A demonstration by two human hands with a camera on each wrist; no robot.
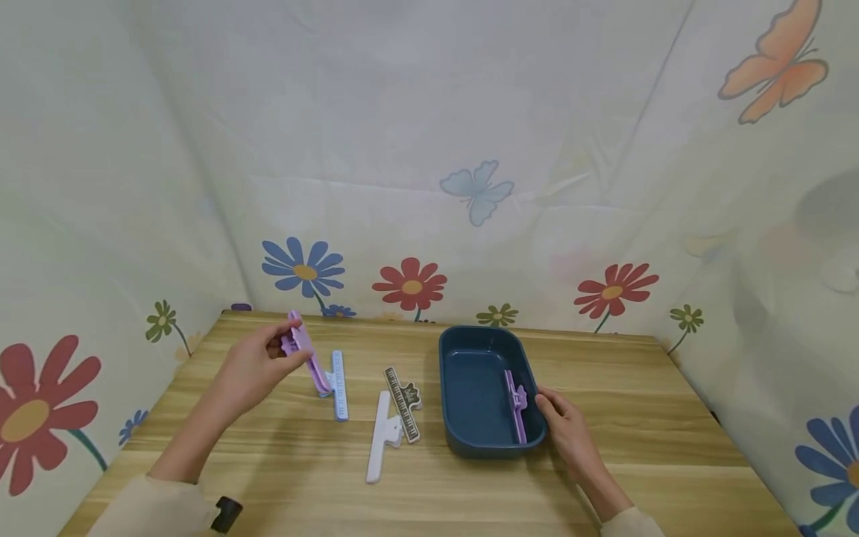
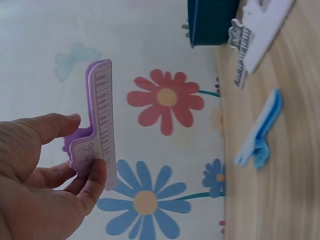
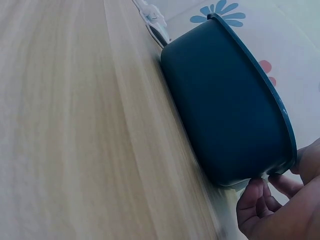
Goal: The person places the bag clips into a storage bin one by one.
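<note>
My left hand (image 1: 250, 369) pinches a purple clip (image 2: 102, 125) with a piano-key print, raised above the left side of the table. In the head view its lower end overlaps a light blue clip (image 1: 340, 388) lying on the table. My right hand (image 1: 570, 432) grips the right rim of a dark blue plastic basin (image 1: 473, 451), thumb over the edge and fingers against the outer wall. Inside the basin, along its right side, is another purple clip (image 1: 516, 406). Left of the basin lie a black-and-white clip (image 1: 401, 403) and a white clip (image 1: 379, 440), touching or overlapping.
A wood-grain table (image 1: 644, 403) carries everything. Behind it and at both sides hangs a pale cloth (image 1: 376, 149) printed with flowers and butterflies. A small purple object (image 1: 241, 306) shows at the table's far left corner.
</note>
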